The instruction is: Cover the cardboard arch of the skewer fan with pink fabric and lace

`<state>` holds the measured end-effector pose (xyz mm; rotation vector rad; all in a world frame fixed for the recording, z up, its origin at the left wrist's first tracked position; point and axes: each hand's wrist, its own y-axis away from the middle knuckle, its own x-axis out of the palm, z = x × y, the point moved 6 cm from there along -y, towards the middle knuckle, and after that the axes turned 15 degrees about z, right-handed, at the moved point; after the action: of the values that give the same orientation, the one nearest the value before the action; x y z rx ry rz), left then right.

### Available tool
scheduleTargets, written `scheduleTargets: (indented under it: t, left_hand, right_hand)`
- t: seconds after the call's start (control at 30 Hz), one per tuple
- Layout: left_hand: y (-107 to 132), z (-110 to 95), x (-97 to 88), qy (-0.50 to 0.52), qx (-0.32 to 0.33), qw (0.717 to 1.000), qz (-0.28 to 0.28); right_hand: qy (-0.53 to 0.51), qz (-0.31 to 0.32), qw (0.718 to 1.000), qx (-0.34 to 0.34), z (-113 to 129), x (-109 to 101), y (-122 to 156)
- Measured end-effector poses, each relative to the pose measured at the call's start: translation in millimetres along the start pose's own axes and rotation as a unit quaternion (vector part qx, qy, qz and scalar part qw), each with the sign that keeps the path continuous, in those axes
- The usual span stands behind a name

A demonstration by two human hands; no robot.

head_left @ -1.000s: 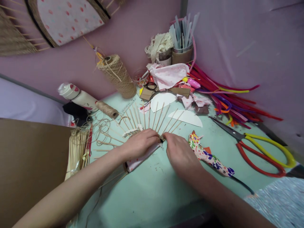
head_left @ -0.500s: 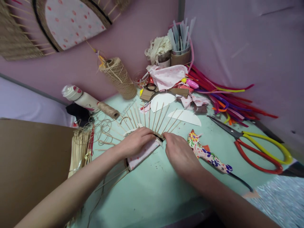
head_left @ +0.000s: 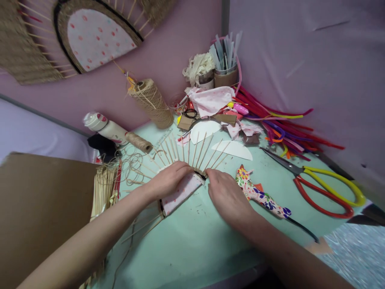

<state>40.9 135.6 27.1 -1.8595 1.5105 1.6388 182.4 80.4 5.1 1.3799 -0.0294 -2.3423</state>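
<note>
A half-round panel (head_left: 180, 196) covered in white cloth with pink dots lies on the table, with thin wooden sticks (head_left: 205, 151) fanning out from its curved edge. Black cord and twine trim (head_left: 200, 173) runs along that curve. My left hand (head_left: 170, 179) lies across the panel with its fingers bent together over the trim, holding it down. At the right end of the curve, my right hand (head_left: 227, 196) pinches the trim; its fingertips are partly hidden. Just right of this hand lies a flower-patterned glue gun (head_left: 261, 196).
Large scissors (head_left: 298, 170) lie at the right. Behind the panel are white half-round cutouts (head_left: 233, 149), a twine cone (head_left: 154, 105) and pipe cleaners (head_left: 276, 112). A stick bundle (head_left: 104, 186), tangled twine, a small twine spool (head_left: 138, 142) and a bottle (head_left: 106, 127) stand or lie left.
The camera view has shifted slightly, so the background sits a little differently. Both hands keep nearly the same hold on the panel and trim.
</note>
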Motion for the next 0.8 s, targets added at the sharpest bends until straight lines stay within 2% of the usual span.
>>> scheduleTargets:
  t: [0.27,0.47,0.7,0.8]
  left_hand:
    - [3.8,9.1,4.8,-0.007,0.006,1.000,-0.029]
    - [2.9,8.9,-2.2,-0.001,-0.001,0.999,-0.038]
    - [2.1,9.6,0.8,-0.009,-0.018,1.000,-0.019]
    - [7.2,15.8,-3.9,-0.027,-0.033,0.999,-0.014]
  right_hand:
    - [-0.006,0.018,1.000,0.011,0.5,0.4,0.7]
    - [-0.014,0.029,0.999,0.014,0.0,1.8,0.5]
    - [-0.001,0.031,0.999,0.010,1.3,1.7,0.3]
    - [0.005,0.035,0.999,0.009,1.3,2.4,1.4]
